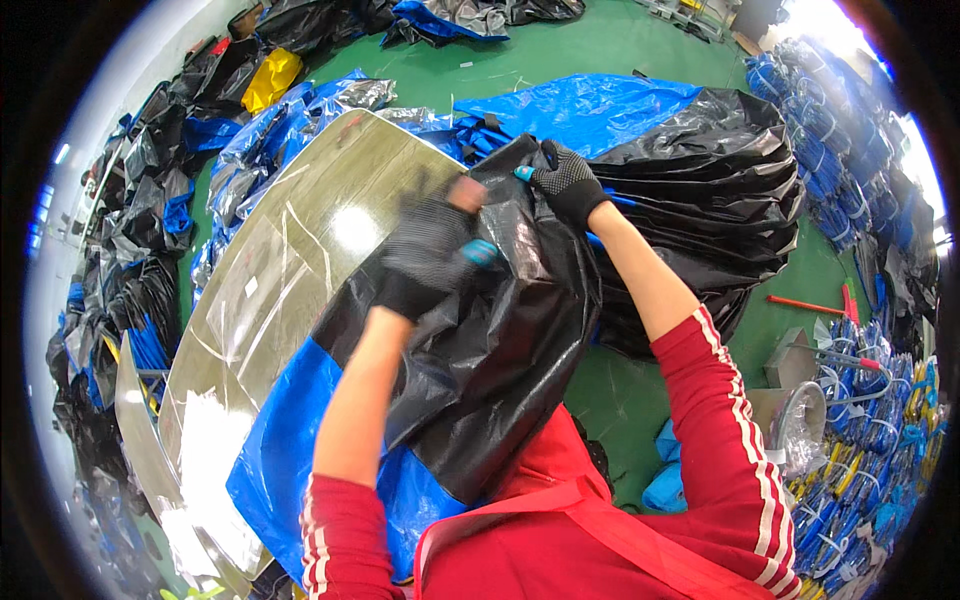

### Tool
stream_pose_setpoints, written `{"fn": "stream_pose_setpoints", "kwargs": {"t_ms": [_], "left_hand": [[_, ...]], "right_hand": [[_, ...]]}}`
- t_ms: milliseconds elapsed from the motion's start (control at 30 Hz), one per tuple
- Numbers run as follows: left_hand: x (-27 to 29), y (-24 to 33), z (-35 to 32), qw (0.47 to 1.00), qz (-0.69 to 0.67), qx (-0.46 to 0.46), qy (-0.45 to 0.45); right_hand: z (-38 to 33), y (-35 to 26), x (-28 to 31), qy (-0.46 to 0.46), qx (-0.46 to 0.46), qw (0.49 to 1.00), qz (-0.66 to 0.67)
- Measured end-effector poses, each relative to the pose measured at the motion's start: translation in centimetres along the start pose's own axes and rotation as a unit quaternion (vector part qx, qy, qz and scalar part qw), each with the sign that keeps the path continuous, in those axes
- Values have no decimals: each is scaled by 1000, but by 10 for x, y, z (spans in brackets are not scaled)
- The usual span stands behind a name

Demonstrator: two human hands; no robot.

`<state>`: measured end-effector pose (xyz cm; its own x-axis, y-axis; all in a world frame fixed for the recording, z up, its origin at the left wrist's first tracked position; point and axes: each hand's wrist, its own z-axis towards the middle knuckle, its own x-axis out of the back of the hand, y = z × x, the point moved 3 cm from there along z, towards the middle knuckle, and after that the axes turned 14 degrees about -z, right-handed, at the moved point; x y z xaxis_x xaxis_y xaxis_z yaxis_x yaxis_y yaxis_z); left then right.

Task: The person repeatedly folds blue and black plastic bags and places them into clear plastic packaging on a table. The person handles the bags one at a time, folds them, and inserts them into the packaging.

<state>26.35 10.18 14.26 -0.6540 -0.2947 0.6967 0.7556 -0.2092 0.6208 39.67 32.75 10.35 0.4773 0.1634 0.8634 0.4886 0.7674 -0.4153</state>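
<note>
A black and blue plastic sheet [470, 370] hangs in folds in front of me and lies partly over the table's right side. Both hands wear dark dotted gloves with light blue tape on a digit. My right hand [567, 187] is closed on the top edge of the sheet's black part, with its fingers bent over the edge. Over the upper left of the same black part is my left hand [430, 245], with a bare fingertip showing. Motion smears it, so whether it grips the sheet cannot be seen.
A glossy olive table [300, 230] stands at left. Beyond my right hand lies a large folded black and blue stack [700, 190]. Tied blue bundles [820, 150] line the right side, near a metal bucket [795, 415]. Crumpled sheets [130, 200] pile along the left wall.
</note>
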Motion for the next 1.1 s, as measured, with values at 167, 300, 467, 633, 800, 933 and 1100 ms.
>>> {"fn": "stream_pose_setpoints", "kwargs": {"t_ms": [167,300,467,633,800,933,1100], "left_hand": [[-77,-25,3,989,114,-33,-91],[-86,-48,-12,993,91,-70,-9],[-91,-49,-9,992,89,-83,-20],[-46,-17,-14,982,-101,59,-145],[-10,33,-88,974,-94,-112,-171],[-34,25,-133,974,27,-108,-195],[-32,16,-120,983,-77,39,-159]], "right_hand": [[-19,-21,23,100,-93,989,-57],[-35,-64,17,-86,200,939,-267],[-103,-95,71,91,267,959,-18],[-237,-120,38,39,420,894,-153],[-270,-100,9,149,328,929,-79],[-247,-109,23,-60,292,947,-119],[-161,-175,54,103,419,900,-58]]}}
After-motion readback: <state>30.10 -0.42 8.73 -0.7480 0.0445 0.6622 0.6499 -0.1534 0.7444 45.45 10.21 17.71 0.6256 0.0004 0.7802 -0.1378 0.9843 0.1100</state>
